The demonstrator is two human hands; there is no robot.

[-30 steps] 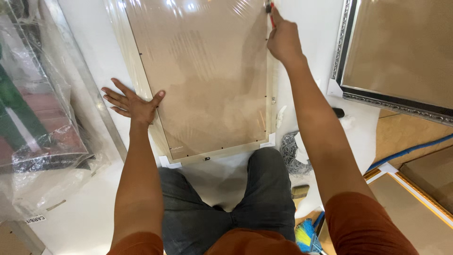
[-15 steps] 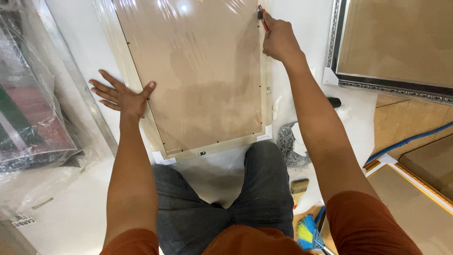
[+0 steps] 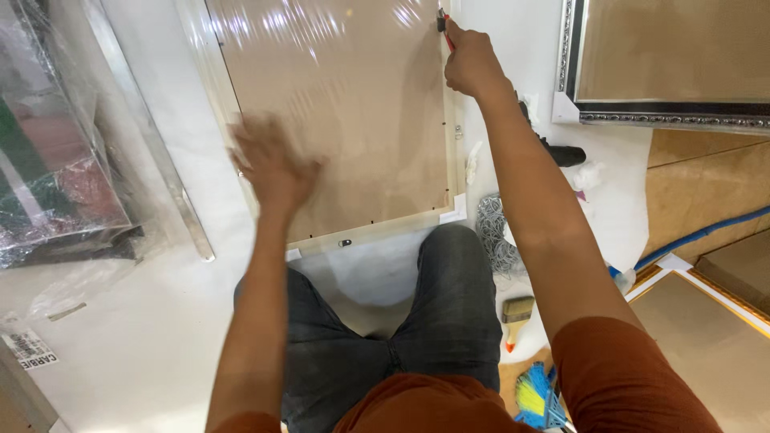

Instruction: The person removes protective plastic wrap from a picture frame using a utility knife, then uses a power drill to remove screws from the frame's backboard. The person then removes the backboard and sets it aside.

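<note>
A cream picture frame lies face down on the white floor, its brown backing board (image 3: 345, 112) covered in shiny clear film. My right hand (image 3: 472, 62) is closed on a small red-handled tool (image 3: 442, 19) at the frame's right edge. My left hand (image 3: 273, 164) is blurred, fingers spread, over the frame's lower left part; whether it touches the board is unclear. My knees in dark trousers (image 3: 449, 297) are just below the frame's bottom edge.
A plastic-wrapped picture (image 3: 56, 160) and a metal strip (image 3: 152, 144) lie at the left. A dark ornate frame (image 3: 666, 72) is at the upper right. A paintbrush (image 3: 516, 314), a wire bundle (image 3: 496, 240), a black tool (image 3: 561, 154) and a blue hose (image 3: 698, 232) lie to the right.
My left hand has moved from the frame's left edge rightward onto the backing board and is in motion. My right hand stays at the right edge with the tool.
</note>
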